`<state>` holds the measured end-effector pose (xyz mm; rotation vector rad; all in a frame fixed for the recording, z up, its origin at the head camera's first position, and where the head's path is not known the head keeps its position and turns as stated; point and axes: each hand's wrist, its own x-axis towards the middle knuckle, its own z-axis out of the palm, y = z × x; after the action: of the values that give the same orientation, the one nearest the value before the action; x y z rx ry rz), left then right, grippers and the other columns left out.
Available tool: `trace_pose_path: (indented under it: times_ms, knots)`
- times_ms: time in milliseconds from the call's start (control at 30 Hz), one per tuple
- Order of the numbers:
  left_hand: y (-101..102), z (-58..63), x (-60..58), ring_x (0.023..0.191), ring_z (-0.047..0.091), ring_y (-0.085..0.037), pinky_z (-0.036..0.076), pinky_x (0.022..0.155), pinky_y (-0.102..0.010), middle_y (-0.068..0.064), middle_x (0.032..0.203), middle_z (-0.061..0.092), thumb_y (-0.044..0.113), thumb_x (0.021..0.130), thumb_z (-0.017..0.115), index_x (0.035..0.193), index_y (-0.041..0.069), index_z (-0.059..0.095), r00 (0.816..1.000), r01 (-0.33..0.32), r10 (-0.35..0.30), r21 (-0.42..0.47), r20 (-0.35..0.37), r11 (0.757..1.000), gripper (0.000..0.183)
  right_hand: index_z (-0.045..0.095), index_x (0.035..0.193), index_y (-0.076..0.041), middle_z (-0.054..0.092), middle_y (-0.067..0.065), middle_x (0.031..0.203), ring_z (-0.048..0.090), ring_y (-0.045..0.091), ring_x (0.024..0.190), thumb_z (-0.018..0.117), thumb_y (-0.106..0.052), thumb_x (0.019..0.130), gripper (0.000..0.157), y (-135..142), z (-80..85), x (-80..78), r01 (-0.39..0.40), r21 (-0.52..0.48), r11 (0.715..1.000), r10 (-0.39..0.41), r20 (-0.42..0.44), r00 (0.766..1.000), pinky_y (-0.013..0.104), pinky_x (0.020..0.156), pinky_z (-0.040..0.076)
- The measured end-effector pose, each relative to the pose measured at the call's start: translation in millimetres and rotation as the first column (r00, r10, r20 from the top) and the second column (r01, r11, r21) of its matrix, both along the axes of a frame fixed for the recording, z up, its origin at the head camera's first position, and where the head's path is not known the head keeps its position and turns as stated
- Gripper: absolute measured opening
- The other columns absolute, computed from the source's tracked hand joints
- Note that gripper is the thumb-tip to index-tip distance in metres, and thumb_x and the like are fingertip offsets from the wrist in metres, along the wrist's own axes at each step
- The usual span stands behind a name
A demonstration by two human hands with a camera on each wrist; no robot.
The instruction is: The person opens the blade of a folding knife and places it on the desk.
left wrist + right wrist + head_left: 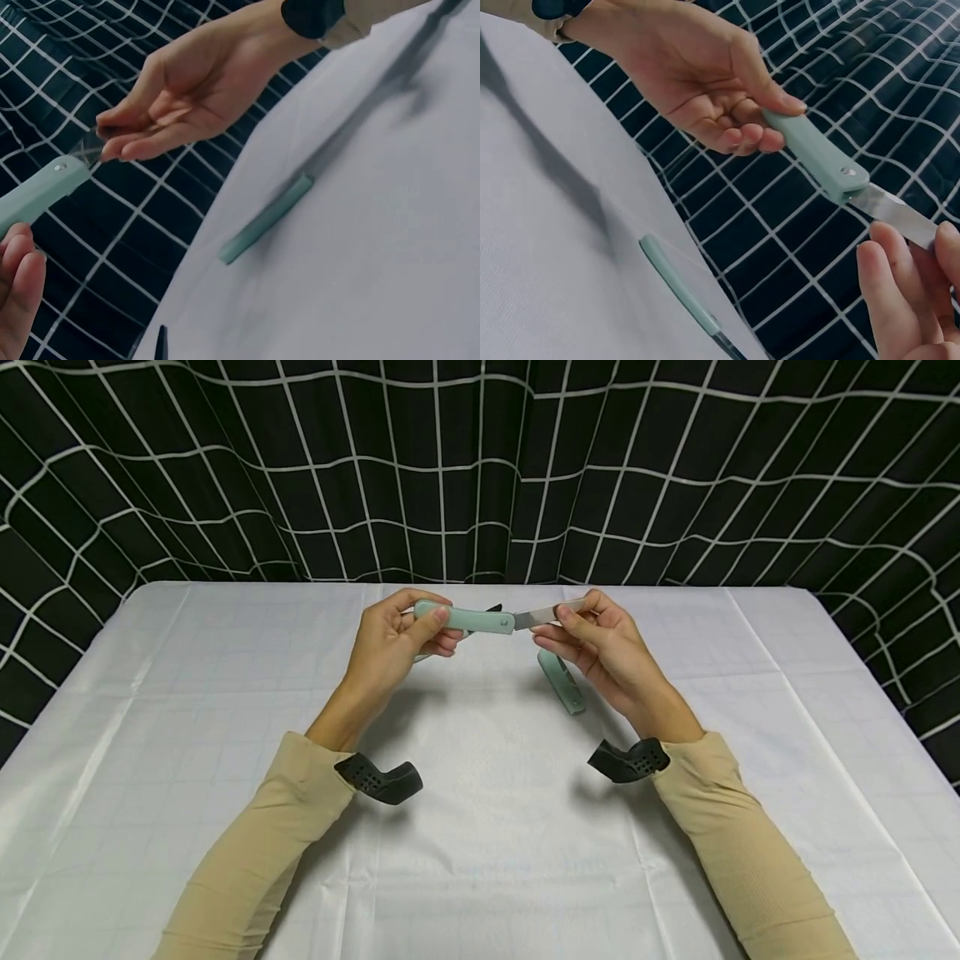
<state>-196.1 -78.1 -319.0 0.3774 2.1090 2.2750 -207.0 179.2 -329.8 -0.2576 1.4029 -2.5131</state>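
Note:
A folding knife (476, 621) with a mint-green handle is held above the white table, its blade swung out to the right. My left hand (397, 631) grips the handle, thumb on the near face. My right hand (600, 639) pinches the silver blade (892, 214) between thumb and fingers. In the right wrist view a metal pivot shows where the blade meets the handle (821, 154). A second mint-green knife handle (561, 683) lies on the table below my right hand; how far it is unfolded I cannot tell.
Behind my left hand, a slim object with a black end (492, 609) is mostly hidden. The white-covered table (480, 827) ends at a black curtain (480, 468) with white grid lines. Black wrist mounts (381, 778) sit at both cuffs.

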Motion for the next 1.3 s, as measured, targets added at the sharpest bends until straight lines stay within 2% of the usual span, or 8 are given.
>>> trace_pose_path:
  times_ms: [300, 433, 633, 800, 1067, 1200, 1300]
  knots:
    - [0.7, 0.2, 1.6, 0.068, 0.07, -0.009, 0.059, 0.07, -0.024, 0.004, 0.075, 0.072, 0.004, 0.1, 0.056, 0.114, -0.011, 0.057, 1.0, -0.019, 0.019, 0.069, -0.002, 0.997, 0.02, 0.054, 0.089, -0.004, 0.074, 0.01, 0.094, 0.076, 0.022, 0.089, 0.063, -0.004, 0.094, 0.01, -1.7, -1.0, 2.4, -0.004, -0.023, 1.0, 0.003, -0.012, 1.0, 0.034, 0.085, 0.058]
    - [-1.5, 1.7, 0.9, 0.068, 0.071, -0.009, 0.059, 0.07, -0.024, 0.003, 0.076, 0.073, 0.005, 0.1, 0.056, 0.114, -0.009, 0.057, 1.0, 0.009, -0.01, 0.061, 0.021, 0.998, 0.019, 0.056, 0.091, -0.005, 0.075, 0.008, 0.093, 0.076, 0.02, 0.087, 0.062, -0.004, 0.095, 0.008, -1.6, -1.6, 2.4, 0.028, 0.036, 0.999, -0.027, -0.029, 0.999, 0.031, 0.083, 0.059]
    - [-3.7, 4.7, -0.7, 0.068, 0.071, -0.009, 0.059, 0.07, -0.025, 0.002, 0.08, 0.073, 0.008, 0.1, 0.057, 0.116, -0.006, 0.058, 0.998, 0.024, -0.023, -0.013, 0.06, 1.0, 0.022, 0.058, 0.092, -0.005, 0.076, 0.005, 0.085, 0.075, 0.014, 0.079, 0.064, -0.007, 0.095, 0.007, 0.6, -2.9, -0.4, 0.074, 0.151, 0.986, -0.075, -0.001, 0.997, 0.026, 0.077, 0.059]
    - [-2.0, 4.4, -1.2, 0.067, 0.071, -0.009, 0.059, 0.068, -0.024, 0.002, 0.076, 0.072, 0.007, 0.1, 0.056, 0.116, -0.008, 0.056, 0.998, -0.011, 0.011, 0.004, 0.067, 1.0, 0.021, 0.06, 0.091, -0.006, 0.076, 0.004, 0.085, 0.075, 0.013, 0.081, 0.061, -0.006, 0.097, 0.006, 0.1, -4.9, -1.2, 0.035, 0.195, 0.98, -0.04, 0.019, 0.999, 0.027, 0.078, 0.059]
    - [1.4, 3.4, 2.5, 0.068, 0.07, -0.009, 0.059, 0.07, -0.024, 0.003, 0.076, 0.071, 0.007, 0.1, 0.056, 0.113, -0.007, 0.056, 0.998, -0.068, 0.068, 0.073, 0.015, 0.995, 0.019, 0.058, 0.087, -0.006, 0.076, 0.005, 0.09, 0.076, 0.016, 0.085, 0.062, -0.005, 0.096, 0.01, -0.8, -5.9, -0.5, -0.021, 0.125, 0.992, 0.019, 0.013, 1.0, 0.029, 0.082, 0.059]
    - [0.8, 3.3, 2.3, 0.069, 0.07, -0.009, 0.059, 0.07, -0.023, 0.002, 0.078, 0.072, 0.008, 0.1, 0.056, 0.116, -0.007, 0.055, 0.998, -0.05, 0.048, 0.082, 0.026, 0.995, 0.021, 0.058, 0.09, -0.006, 0.077, 0.003, 0.089, 0.075, 0.015, 0.082, 0.06, -0.004, 0.097, 0.008, -1.5, -3.1, -0.6, 0.021, 0.16, 0.987, -0.022, 0.001, 1.0, 0.027, 0.079, 0.059]
    - [0.1, 2.6, 0.7, 0.069, 0.07, -0.01, 0.059, 0.07, -0.023, 0.001, 0.079, 0.073, 0.009, 0.1, 0.057, 0.117, -0.006, 0.056, 0.998, -0.032, 0.029, 0.054, 0.048, 0.998, 0.023, 0.057, 0.094, -0.007, 0.077, 0.001, 0.087, 0.075, 0.012, 0.079, 0.061, -0.006, 0.097, 0.005, -2.1, -1.4, -0.8, 0.073, 0.201, 0.977, -0.074, -0.001, 0.997, 0.026, 0.076, 0.059]
